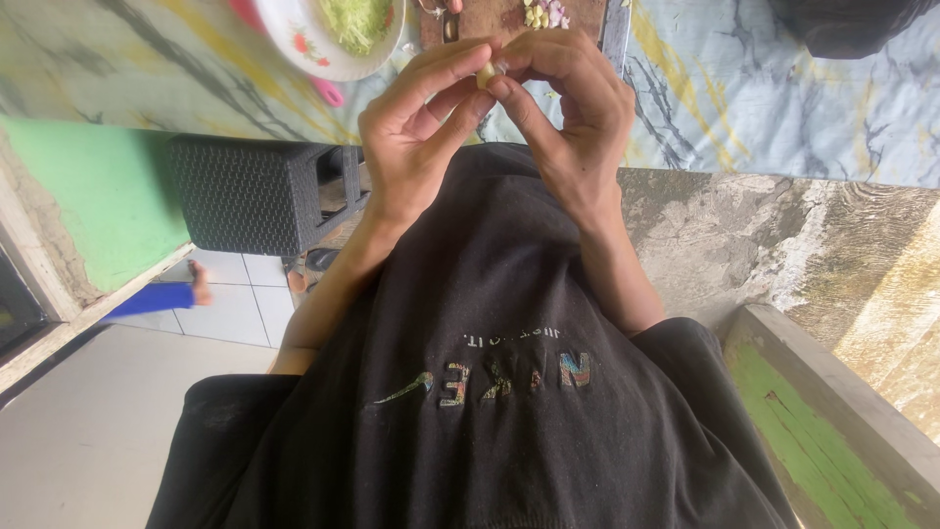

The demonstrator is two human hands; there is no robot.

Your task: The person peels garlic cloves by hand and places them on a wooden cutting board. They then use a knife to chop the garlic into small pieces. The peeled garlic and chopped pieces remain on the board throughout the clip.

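As we see it: both hands pinch one clove.
Left hand: fingertips on clove.
Right hand: likewise.
Clove: probably light, firm, slippery; we grip its sides.

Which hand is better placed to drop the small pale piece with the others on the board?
Likely the right hand: it pinches the pale piece and sits just below the cut pieces on the board. The left hand pinches it too, but farther aside.

The person wore a black short-sleeved shirt with multicoloured embroidered lettering and a swoosh-shaped mark across the chest; both forearms were bare.
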